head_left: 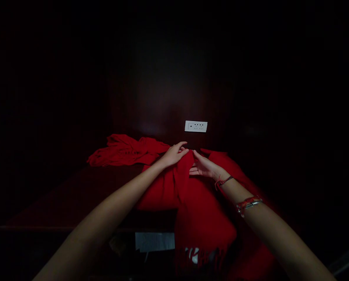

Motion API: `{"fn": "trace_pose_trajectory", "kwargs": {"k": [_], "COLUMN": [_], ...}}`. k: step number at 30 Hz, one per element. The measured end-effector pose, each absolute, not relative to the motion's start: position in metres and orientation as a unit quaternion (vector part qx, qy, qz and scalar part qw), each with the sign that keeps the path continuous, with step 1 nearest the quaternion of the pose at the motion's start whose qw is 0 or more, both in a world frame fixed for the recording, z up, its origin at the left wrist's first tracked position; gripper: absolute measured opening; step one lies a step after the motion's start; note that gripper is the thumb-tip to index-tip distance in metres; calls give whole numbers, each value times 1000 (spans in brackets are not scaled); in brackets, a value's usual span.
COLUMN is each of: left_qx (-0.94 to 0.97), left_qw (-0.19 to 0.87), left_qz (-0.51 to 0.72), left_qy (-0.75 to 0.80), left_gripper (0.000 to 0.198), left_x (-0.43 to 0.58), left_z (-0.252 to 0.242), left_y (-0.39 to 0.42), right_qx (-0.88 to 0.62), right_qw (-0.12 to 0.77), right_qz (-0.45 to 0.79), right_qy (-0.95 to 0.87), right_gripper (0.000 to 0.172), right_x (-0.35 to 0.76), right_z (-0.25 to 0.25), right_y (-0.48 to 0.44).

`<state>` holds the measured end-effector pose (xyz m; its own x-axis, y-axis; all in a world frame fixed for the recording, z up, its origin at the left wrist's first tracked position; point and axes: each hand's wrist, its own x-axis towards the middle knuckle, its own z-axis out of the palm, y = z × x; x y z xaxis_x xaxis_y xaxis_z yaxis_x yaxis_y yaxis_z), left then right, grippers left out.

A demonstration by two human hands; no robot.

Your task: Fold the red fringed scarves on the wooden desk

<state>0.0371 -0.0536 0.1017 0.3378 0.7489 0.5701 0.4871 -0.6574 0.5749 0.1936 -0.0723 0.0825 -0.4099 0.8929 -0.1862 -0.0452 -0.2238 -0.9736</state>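
A red scarf (202,210) with a fringed end lies over the dark table and hangs down past its front edge. My left hand (175,153) is at its raised top fold, thumb and fingers around the cloth. From the other side my right hand (203,165) pinches the same fold between thumb and fingers, its lower fingers partly behind the fabric. More red cloth spreads to the left in a crumpled heap (124,150) and to the right of my right wrist. Whether it is all one piece I cannot tell.
A white wall socket (196,126) sits on the dark wall behind my hands. The dark table (83,199) has its front edge at lower left. Below that edge is a pale flat rectangle (155,241). Deep shadow hides the surroundings.
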Motion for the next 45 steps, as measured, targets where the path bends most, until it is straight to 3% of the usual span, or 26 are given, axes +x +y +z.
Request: {"fn": "trace_pose_trajectory", "kwargs": {"k": [3, 6, 10, 15, 20, 22, 25, 29, 32, 34, 37, 40, 42, 45], "left_qx": [786, 779, 805, 824, 847, 851, 848, 849, 838, 832, 831, 833, 836, 839], "left_qw": [106, 95, 202, 271, 166, 102, 58, 39, 32, 23, 13, 7, 2, -30], "left_qz": [422, 360, 253, 310, 340, 332, 321, 294, 279, 271, 253, 237, 232, 244], "left_qy": [439, 504, 496, 388, 373, 394, 418, 437, 468, 483, 495, 500, 497, 485], "left_gripper": [37, 35, 41, 36, 28, 27, 28, 34, 40, 43, 45, 46, 46, 44], "left_x": [23, 0, -14, -1, 2, -1, -3, -1, -2, -4, -6, -7, -6, -4], "left_z": [86, 70, 54, 49, 32, 22, 9, -2, -8, -10, -13, -13, -11, -4], "left_y": [-46, -39, -38, -41, -36, -33, -30, -28, -26, -24, -22, -22, -24, -29], "right_qx": [-460, -483, -447, -353, -467, -523, -475, -371, -382, -381, -351, -333, -344, -386], "right_qw": [423, 448, 468, 539, 446, 464, 497, 344, 317, 359, 430, 382, 342, 356], "right_qz": [615, 592, 602, 552, 502, 412, 212, 107, 140, 218, 361, 465, 478, 396], "right_qy": [-481, -465, -467, -529, -575, -584, -695, -856, -857, -824, -749, -726, -732, -754], "right_gripper": [6, 15, 14, 8, 5, 7, 22, 44, 35, 29, 37, 32, 29, 27], "right_x": [205, 210, 208, 213, 242, 247, 241, 223, 223, 233, 262, 289, 296, 287], "right_z": [67, 54, 50, 54, 51, 50, 49, 40, 36, 40, 54, 65, 67, 65], "right_y": [-68, -56, -42, -31, -21, -23, -35, -52, -55, -55, -59, -65, -66, -64]}}
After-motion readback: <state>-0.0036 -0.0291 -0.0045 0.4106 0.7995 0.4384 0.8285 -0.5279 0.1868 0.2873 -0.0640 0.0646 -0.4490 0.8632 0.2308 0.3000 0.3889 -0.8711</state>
